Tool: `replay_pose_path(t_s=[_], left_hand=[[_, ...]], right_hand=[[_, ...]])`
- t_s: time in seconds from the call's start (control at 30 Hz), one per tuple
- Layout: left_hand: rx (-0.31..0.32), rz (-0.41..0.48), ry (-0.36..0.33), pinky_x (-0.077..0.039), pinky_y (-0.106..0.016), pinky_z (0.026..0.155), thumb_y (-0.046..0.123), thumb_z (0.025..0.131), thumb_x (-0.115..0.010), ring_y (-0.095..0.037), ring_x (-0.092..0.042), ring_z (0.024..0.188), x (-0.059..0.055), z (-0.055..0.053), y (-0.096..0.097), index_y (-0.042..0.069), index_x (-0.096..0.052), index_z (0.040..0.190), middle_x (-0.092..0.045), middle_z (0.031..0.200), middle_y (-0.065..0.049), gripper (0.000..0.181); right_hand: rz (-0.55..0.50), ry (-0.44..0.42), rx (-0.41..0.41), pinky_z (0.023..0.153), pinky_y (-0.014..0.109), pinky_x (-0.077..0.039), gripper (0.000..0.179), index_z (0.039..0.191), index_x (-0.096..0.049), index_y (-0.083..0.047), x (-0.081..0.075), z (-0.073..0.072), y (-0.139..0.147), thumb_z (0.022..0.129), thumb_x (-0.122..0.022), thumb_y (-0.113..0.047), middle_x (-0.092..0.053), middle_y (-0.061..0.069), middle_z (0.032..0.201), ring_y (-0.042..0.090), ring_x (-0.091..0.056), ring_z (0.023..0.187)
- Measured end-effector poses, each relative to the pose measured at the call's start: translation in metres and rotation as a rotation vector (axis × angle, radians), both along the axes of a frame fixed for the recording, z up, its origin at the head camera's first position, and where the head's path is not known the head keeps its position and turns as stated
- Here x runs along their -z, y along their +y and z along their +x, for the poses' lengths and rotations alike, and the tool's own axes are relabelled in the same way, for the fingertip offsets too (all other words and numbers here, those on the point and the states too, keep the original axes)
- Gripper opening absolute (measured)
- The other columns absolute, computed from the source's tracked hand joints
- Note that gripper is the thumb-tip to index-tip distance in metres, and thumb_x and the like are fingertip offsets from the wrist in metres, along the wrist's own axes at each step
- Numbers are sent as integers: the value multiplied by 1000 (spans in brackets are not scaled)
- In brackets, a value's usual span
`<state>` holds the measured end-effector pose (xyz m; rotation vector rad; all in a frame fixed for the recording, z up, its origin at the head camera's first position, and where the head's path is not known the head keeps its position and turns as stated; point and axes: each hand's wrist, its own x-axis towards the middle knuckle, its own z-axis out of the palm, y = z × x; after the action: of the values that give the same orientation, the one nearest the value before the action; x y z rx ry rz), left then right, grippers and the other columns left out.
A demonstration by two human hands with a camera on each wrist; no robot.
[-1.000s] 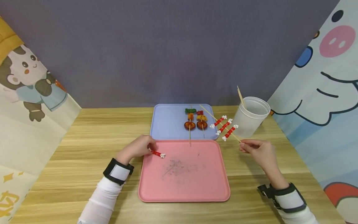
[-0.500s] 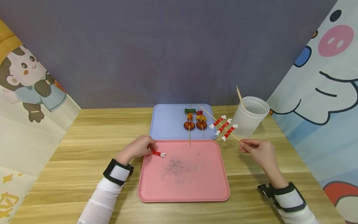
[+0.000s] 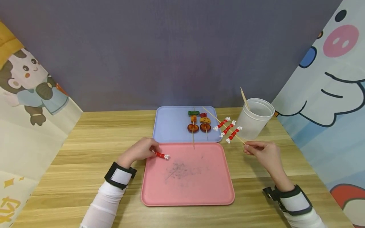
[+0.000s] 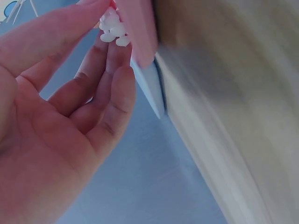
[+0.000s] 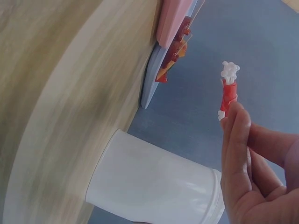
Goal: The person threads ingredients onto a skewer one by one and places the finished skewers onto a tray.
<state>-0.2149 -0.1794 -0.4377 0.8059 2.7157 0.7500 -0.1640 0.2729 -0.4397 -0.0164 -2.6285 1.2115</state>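
My left hand (image 3: 142, 148) pinches a red-wrapped enoki roll (image 3: 162, 155) at the upper left corner of the pink tray (image 3: 188, 193). The roll's white knobby end (image 4: 113, 27) shows past the fingertips in the left wrist view; its other end is hidden. Out to the right, my right hand (image 3: 265, 155) pinches the lower end of a thin wooden skewer (image 3: 210, 112). Several similar red rolls (image 3: 228, 128) are threaded side by side across this skewer, raised in front of the white tub. One of these rolls (image 5: 229, 95) appears above the fingertips in the right wrist view.
Behind the pink tray lies a light blue tray (image 3: 169, 125). Two loaded skewers with round brown slices (image 3: 193, 128) lie on it, one stick reaching over the pink tray. A white tub (image 3: 251, 123) holding wooden sticks (image 3: 244, 98) stands back right, against the grey wall (image 3: 171, 57).
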Motion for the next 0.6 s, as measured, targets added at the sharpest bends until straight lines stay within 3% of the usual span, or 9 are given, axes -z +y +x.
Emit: replay_pose_path(t_s=[0.07, 0.27, 0.6], left_hand=[[-10, 6, 6, -47, -25, 64, -3, 76, -70, -13, -53, 73, -3, 1, 0, 13, -71, 81, -65, 78, 3, 17], [-91, 60, 29, -49, -27, 67, 2, 80, -66, -13, -56, 74, -9, 2, 7, 16, -72, 84, -67, 81, 2, 16], [-291, 249, 167, -51, -34, 70, 10, 83, -67, -19, -60, 81, -22, -4, 30, 12, -71, 89, -69, 86, -2, 8]], right_hand=[[4, -6, -4, 54, 18, -53, 22, 97, -72, 5, -16, 7, -10, 86, -70, -14, -73, 18, 81, -2, -66, 60], [-68, 9, -50, 54, 18, -53, 20, 96, -72, 6, -17, 8, -19, 84, -71, -10, -72, 20, 80, -3, -66, 60], [-94, 11, -116, 57, 19, -55, 21, 96, -72, 5, -25, 10, -38, 84, -72, -12, -72, 19, 82, -1, -66, 62]])
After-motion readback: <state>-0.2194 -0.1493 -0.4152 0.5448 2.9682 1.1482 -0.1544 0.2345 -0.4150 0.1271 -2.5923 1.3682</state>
